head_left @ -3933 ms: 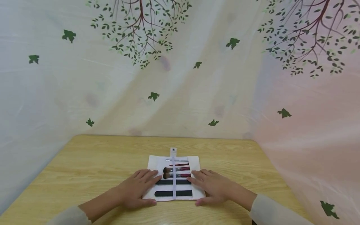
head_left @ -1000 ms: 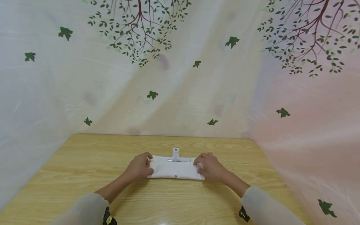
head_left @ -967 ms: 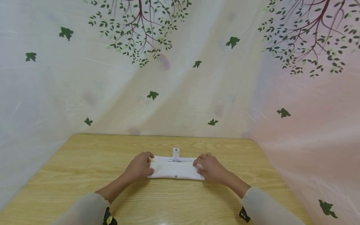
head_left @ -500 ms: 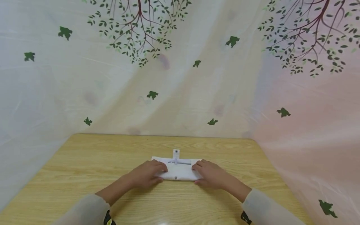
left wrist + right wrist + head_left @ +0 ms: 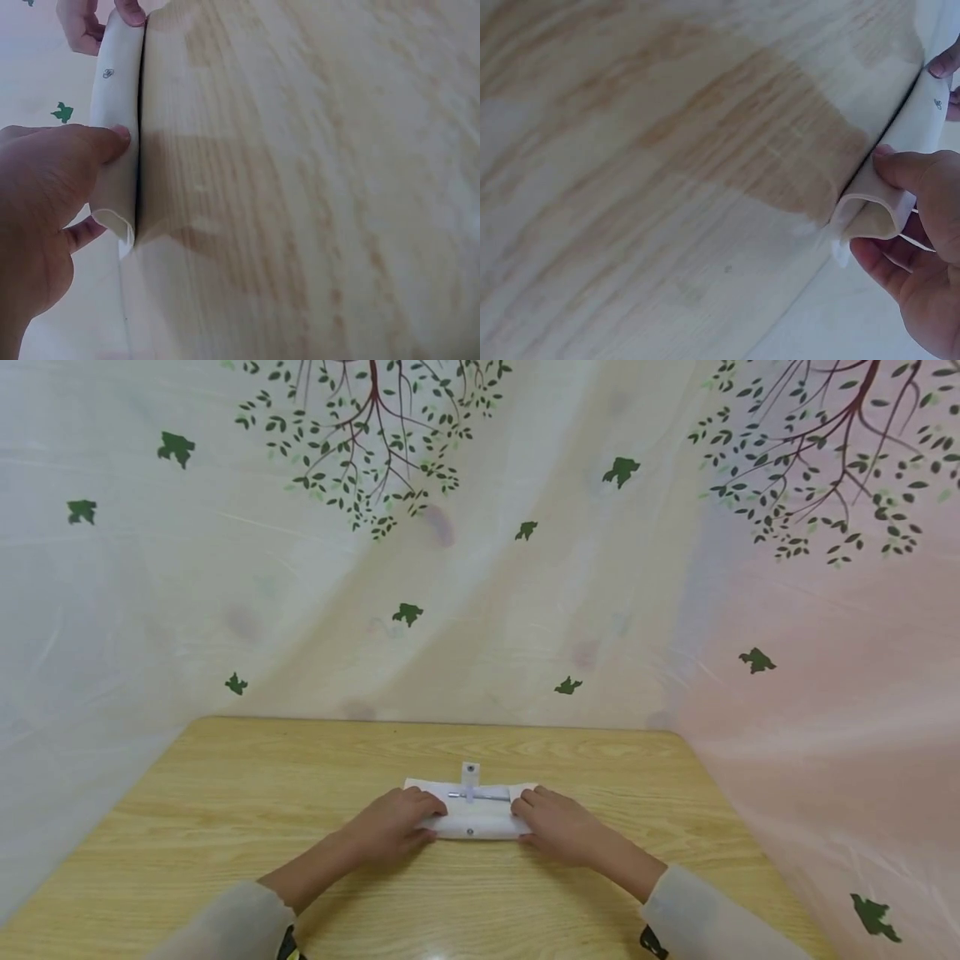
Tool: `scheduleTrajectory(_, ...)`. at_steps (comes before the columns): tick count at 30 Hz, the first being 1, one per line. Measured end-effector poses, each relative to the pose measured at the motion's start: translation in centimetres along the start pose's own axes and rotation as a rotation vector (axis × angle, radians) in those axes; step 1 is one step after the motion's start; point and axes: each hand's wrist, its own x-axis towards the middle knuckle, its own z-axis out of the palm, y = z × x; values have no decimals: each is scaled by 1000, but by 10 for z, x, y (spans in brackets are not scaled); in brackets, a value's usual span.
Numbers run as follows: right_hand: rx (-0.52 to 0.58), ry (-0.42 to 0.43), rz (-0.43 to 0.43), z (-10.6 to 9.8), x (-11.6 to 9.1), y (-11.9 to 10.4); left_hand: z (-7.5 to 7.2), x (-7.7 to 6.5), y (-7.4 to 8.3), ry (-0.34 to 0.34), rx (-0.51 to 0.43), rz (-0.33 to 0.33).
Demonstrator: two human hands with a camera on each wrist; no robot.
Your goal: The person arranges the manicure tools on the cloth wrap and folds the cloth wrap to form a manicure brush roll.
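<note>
A white cloth brush roll (image 5: 480, 821) lies partly rolled on the table, its near part folded over toward the far edge. My left hand (image 5: 396, 825) grips its left end, thumb at the near side and fingers bent over the top. At the other end my right hand (image 5: 558, 827) holds it the same way. One slim silver-tipped tool (image 5: 487, 797) shows in the uncovered strip; the dark-bristled brushes are hidden inside the fold. A snap tab (image 5: 470, 772) sticks out at the far edge. In the right wrist view the rolled end (image 5: 870, 214) forms a hollow loop.
The wood-grain table (image 5: 300, 760) extends around the roll to its far edge. Behind it hangs a pale curtain (image 5: 480, 635) printed with branches and green birds. Dark straps (image 5: 652, 942) show at the sleeve cuffs.
Earlier the brush roll lay flat under both hands; its near half was then folded over. Since then both hands have shifted their grip, the left one inward, and the tab has come slightly nearer.
</note>
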Motion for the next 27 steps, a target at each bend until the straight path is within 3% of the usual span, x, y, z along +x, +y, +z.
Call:
scheduleTrajectory(6, 117, 2, 13, -8, -3, 4, -8, 1, 1, 15, -27, -3)
scheduleTrajectory(10, 113, 36, -37, -10, -3, 6, -9, 3, -1, 43, -21, 28)
scheduleTrajectory(16, 104, 63, -70, -11, -1, 6, -6, 5, -4, 27, -8, 11)
scheduleTrajectory(22, 227, 58, -24, -11, 2, 10, -9, 8, -6, -19, -130, -83)
scheduleTrajectory(27, 404, 13, -13, -15, 9, 16, -11, 9, -13, -51, -266, -183)
